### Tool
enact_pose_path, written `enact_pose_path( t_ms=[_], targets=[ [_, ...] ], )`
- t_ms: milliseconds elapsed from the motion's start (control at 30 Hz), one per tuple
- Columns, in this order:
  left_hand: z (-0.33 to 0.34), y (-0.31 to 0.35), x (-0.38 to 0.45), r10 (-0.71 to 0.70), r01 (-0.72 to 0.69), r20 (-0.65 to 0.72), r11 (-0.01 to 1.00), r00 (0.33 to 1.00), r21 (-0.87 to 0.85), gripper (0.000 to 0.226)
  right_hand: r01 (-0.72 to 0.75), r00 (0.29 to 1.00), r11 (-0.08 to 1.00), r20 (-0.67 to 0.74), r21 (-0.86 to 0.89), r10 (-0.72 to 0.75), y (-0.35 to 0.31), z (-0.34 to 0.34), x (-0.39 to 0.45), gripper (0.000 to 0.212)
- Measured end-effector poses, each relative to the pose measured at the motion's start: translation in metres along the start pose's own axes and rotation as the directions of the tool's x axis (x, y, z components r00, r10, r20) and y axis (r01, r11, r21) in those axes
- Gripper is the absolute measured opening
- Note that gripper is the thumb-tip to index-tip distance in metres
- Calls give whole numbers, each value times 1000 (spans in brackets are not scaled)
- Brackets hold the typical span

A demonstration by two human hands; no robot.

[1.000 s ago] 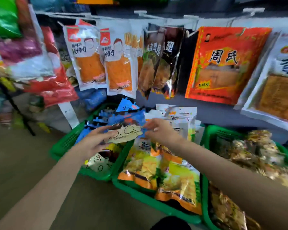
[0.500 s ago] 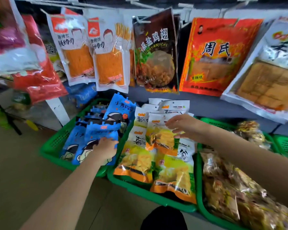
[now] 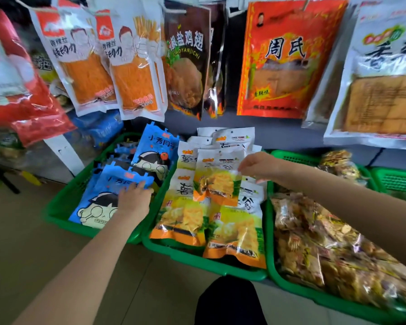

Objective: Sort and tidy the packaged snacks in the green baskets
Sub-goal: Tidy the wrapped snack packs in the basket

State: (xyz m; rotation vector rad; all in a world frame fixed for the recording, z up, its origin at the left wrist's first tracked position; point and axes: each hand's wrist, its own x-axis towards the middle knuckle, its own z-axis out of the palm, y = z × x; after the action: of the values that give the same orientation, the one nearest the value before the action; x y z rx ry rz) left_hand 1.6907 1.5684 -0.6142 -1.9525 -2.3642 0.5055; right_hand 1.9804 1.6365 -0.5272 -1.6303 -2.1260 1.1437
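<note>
Three green baskets stand side by side on the floor. The left basket (image 3: pixel 63 202) holds blue cartoon-face packets (image 3: pixel 96 202). My left hand (image 3: pixel 133 199) lies flat on the front blue packet, fingers spread. The middle basket (image 3: pixel 197 260) holds white, yellow and orange snack packets (image 3: pixel 234 231). My right hand (image 3: pixel 259 166) pinches the right edge of the top yellow packet (image 3: pixel 217 180), which lies on the pile. The right basket (image 3: pixel 298 287) is filled with clear bags of brown snacks (image 3: pixel 319 249).
Large snack bags hang on the wall above the baskets: orange-strip bags (image 3: pixel 136 73), a dark chicken-wing bag (image 3: pixel 185 66), a red-orange bag (image 3: pixel 284 57), a white tofu bag (image 3: pixel 382 90). Another green basket (image 3: pixel 399 179) stands far right. Tan floor (image 3: pixel 21 242) lies in front.
My left hand set a blue packet into the left basket and now rests on it. My right hand took hold of a yellow packet in the middle basket. The camera moved closer.
</note>
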Motion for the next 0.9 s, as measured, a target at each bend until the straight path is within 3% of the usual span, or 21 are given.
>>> enact_pose_path(
  t_ms=[67,167,300,367,467,567,733,833,900],
  targets=[
    [-22,32,4,1,-39,-168,974,986,-223,47,10,1000,999,-5,-41,-10,10,-7,-4,20],
    [-52,99,4,115,-271,-336,843,935,-465,42,3,1000,974,-26,-226,-9,32,-25,-18,25],
    [-81,184,-5,313,-541,-456,633,833,-554,43,-70,996,898,-83,-435,38,78,-60,-53,34],
    [-91,219,-12,409,-614,-460,567,788,-549,45,-81,996,833,-25,-547,81,112,-76,-75,58],
    [-97,255,-23,584,-633,-324,464,745,-620,54,-188,945,718,76,-670,319,171,-79,-103,105],
    [-95,282,-28,719,-634,-175,439,673,-636,64,-214,956,751,26,-625,294,213,-61,-113,115],
    [-97,316,-28,727,-591,121,633,676,-499,94,-93,995,815,-29,-572,93,219,-58,-118,99],
    [-103,329,-26,709,-593,192,683,679,-426,108,-20,999,904,37,-427,40,216,-88,-122,66],
    [-111,336,-21,713,-627,205,693,671,-357,111,-62,997,955,-58,-290,47,220,-117,-117,40]
  ],
)
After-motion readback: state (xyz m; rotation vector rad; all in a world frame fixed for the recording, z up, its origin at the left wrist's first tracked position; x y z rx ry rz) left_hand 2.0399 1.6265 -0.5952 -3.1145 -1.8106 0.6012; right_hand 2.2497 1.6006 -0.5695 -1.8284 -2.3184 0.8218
